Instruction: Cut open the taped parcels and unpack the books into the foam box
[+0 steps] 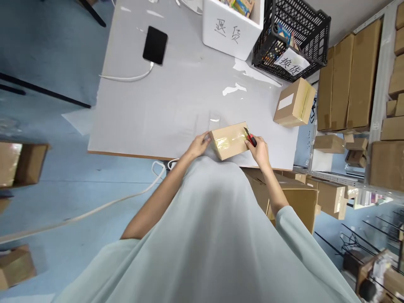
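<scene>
A small brown cardboard box [235, 136] with shiny clear tape across its top sits at the near edge of the table, right in front of my body. My left hand [199, 145] is at the box's left end, its fingers against that side. In my right hand [259, 150] is a red and black utility knife [251, 138], its dark blade pointing up and left over the box's right end. The fingers of my right hand are wrapped round the knife's handle. Whether the blade touches the tape I cannot tell.
A second taped carton [293, 103] stands at the table's right side. Behind are a white foam box [232, 31] and a black plastic crate [263, 46]. A phone [155, 45] on a white cable lies back left. Shelves with cartons [362, 80] line the right.
</scene>
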`<action>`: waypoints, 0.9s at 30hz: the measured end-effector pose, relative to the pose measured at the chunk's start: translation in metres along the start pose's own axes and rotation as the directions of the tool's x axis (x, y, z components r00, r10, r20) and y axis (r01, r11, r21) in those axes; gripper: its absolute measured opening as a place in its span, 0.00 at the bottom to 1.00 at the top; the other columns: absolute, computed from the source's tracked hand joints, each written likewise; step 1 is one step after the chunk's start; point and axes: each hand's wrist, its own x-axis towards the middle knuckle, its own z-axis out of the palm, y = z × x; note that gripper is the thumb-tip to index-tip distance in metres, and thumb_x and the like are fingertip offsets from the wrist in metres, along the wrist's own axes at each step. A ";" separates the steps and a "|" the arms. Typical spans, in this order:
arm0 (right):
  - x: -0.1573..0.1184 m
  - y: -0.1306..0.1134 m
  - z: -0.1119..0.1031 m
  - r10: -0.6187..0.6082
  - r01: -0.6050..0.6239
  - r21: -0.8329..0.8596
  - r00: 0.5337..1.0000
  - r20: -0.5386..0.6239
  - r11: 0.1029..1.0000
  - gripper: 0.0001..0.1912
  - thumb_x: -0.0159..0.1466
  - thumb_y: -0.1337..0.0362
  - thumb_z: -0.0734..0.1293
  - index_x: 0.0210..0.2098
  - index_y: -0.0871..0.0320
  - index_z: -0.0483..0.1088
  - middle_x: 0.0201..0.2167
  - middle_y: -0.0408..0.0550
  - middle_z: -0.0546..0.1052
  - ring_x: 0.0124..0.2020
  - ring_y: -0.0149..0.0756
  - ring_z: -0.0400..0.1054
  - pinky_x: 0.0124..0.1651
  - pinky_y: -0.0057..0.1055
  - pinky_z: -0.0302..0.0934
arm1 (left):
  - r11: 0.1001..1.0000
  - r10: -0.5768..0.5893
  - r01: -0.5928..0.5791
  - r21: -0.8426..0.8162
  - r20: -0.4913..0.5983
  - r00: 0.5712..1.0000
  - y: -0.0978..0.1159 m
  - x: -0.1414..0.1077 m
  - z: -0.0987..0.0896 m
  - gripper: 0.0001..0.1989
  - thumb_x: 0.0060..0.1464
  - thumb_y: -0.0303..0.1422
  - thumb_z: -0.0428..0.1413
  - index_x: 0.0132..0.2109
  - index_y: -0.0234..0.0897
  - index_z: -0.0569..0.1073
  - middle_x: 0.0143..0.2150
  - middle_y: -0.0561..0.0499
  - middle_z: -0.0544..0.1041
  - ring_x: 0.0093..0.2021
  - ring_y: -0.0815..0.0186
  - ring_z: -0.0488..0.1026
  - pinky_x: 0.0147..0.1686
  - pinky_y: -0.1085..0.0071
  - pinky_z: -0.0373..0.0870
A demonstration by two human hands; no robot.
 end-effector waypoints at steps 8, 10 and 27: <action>-0.017 -0.013 0.003 0.028 -0.035 -0.087 0.997 -0.076 0.996 0.29 0.83 0.53 0.60 0.75 0.61 0.71 0.66 0.69 0.77 0.64 0.54 0.78 0.68 0.48 0.73 | 0.998 0.043 -0.047 -0.051 -0.083 0.996 0.081 0.000 -0.042 0.21 0.69 0.51 0.67 0.53 0.40 0.90 0.54 0.44 0.89 0.53 0.51 0.86 0.61 0.53 0.86; -0.025 -0.021 -0.003 0.013 -0.018 -0.076 0.998 -0.067 0.997 0.29 0.85 0.54 0.55 0.78 0.60 0.66 0.66 0.69 0.78 0.64 0.53 0.79 0.65 0.47 0.74 | 0.998 0.046 -0.049 -0.040 -0.076 0.996 0.091 0.004 -0.044 0.16 0.66 0.47 0.69 0.51 0.40 0.90 0.52 0.45 0.89 0.50 0.53 0.86 0.60 0.53 0.86; -0.048 -0.149 0.001 0.074 0.081 -0.395 0.930 0.360 0.915 0.27 0.88 0.57 0.55 0.81 0.52 0.66 0.56 0.56 0.90 0.55 0.52 0.86 0.56 0.38 0.74 | 0.994 -0.049 0.047 -0.096 -0.021 0.999 0.095 0.011 -0.047 0.10 0.61 0.43 0.72 0.44 0.45 0.92 0.47 0.48 0.90 0.44 0.56 0.87 0.52 0.61 0.85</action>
